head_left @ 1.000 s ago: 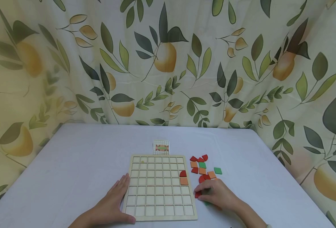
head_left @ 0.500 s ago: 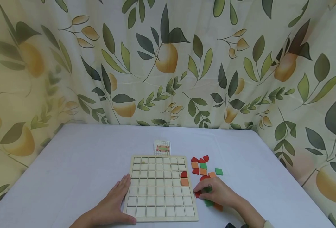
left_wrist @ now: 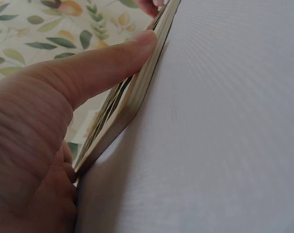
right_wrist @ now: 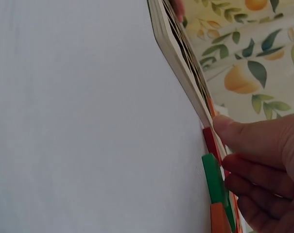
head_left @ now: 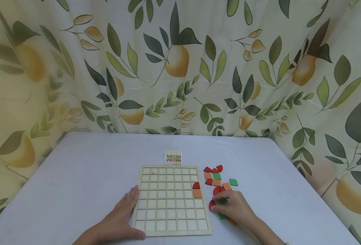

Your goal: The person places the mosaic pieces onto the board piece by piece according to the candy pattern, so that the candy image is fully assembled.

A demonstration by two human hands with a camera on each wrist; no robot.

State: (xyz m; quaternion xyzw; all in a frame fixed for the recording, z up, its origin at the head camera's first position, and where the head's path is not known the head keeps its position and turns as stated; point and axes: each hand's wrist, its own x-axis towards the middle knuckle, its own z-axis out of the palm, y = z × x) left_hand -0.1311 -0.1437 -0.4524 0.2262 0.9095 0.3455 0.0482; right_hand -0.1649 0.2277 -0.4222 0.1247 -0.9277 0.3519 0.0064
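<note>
A square wooden grid board (head_left: 171, 204) lies on the white table. In its right column sit a red rounded piece (head_left: 196, 185) and an orange square (head_left: 197, 193). My left hand (head_left: 116, 216) rests along the board's left edge, fingers straight; in the left wrist view its thumb (left_wrist: 112, 58) lies on the frame. Right of the board, my right hand (head_left: 233, 206) pinches a red rounded tile (head_left: 211, 205) between thumb and index finger, low over the table. Under that hand are green tiles (right_wrist: 214, 177) and an orange tile (right_wrist: 218, 218), partly hidden.
Beyond the board lies a small pattern card (head_left: 173, 158) with a printed grid. Several loose red, orange and green tiles (head_left: 217, 182) are spread right of the board, one green square (head_left: 233, 182) farther out. A leaf-and-fruit patterned curtain (head_left: 180, 85) hangs behind the table.
The red tile at my right fingertips has turned and shifted slightly away from me. The right hand has moved only a little. My left hand and the board stay in place.
</note>
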